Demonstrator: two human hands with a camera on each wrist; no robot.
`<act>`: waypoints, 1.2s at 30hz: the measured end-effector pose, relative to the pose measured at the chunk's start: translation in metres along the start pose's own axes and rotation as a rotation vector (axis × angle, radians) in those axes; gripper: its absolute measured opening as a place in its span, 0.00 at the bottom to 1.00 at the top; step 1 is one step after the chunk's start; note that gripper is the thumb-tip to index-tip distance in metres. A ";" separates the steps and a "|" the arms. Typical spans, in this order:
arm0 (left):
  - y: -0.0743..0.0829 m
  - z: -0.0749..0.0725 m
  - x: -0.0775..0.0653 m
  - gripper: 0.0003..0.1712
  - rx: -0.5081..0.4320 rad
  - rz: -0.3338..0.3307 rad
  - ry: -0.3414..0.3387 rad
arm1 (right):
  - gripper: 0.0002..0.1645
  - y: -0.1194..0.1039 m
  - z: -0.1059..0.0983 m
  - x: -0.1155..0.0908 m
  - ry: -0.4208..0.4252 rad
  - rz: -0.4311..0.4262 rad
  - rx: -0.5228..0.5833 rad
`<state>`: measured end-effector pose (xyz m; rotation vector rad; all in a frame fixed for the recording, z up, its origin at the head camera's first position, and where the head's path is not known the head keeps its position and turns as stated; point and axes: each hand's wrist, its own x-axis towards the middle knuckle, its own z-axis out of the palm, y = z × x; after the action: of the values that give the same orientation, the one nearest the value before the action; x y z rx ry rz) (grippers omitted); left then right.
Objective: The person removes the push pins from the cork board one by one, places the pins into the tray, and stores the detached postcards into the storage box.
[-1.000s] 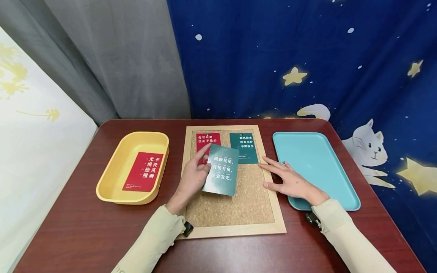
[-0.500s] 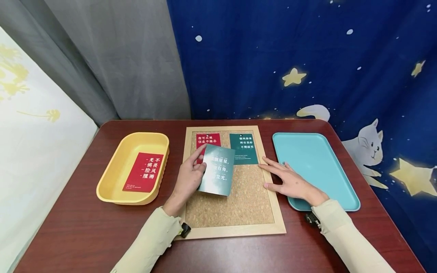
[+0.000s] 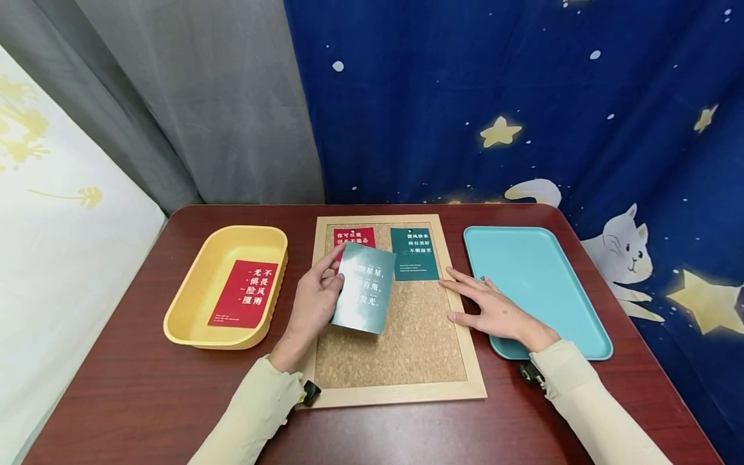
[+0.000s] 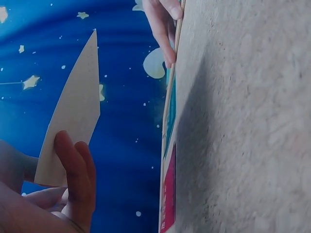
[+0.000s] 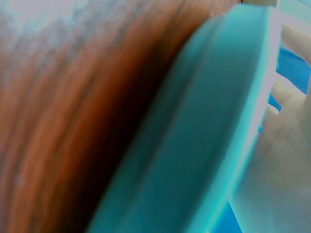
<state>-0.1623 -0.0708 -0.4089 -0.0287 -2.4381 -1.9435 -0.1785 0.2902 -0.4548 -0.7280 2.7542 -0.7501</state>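
Note:
My left hand (image 3: 316, 298) pinches a green card (image 3: 363, 290) with white characters by its left edge, above the framed cork board (image 3: 407, 349). In the left wrist view the card's pale back (image 4: 77, 107) faces the camera, fingers against it, apart from the cork. Behind the held card a red card (image 3: 361, 236), partly hidden, is pinned at the board's upper left. Another green card (image 3: 415, 258) hangs from a pin at its upper right. My right hand (image 3: 494, 309) rests with spread fingers on the board's right frame, its palm over the edge of the blue tray (image 3: 540, 278).
A yellow basket (image 3: 203, 290) stands left of the board with a red card (image 3: 244, 294) inside. The blue tray's wall (image 5: 194, 131) fills much of the right wrist view. Dark red table surface (image 3: 139, 387) surrounds everything, with curtains (image 3: 407, 116) behind.
My left hand has drifted left and slightly toward the body with the green card, uncovering more of the pinned green card's left side. The right hand stays in place.

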 end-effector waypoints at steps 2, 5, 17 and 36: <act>0.000 -0.003 0.000 0.32 0.002 -0.002 0.004 | 0.43 0.000 0.000 0.000 0.001 -0.003 -0.002; 0.001 -0.006 -0.001 0.32 0.013 -0.012 0.016 | 0.43 0.001 0.001 0.000 0.000 -0.006 0.001; 0.003 -0.020 -0.003 0.30 0.020 -0.018 0.064 | 0.43 0.000 0.001 0.000 0.001 -0.005 0.007; 0.011 -0.041 -0.003 0.28 0.061 -0.009 0.153 | 0.43 0.002 0.002 0.000 0.000 -0.005 0.000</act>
<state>-0.1583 -0.1086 -0.3887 0.1270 -2.4006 -1.8003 -0.1786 0.2910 -0.4571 -0.7352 2.7532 -0.7513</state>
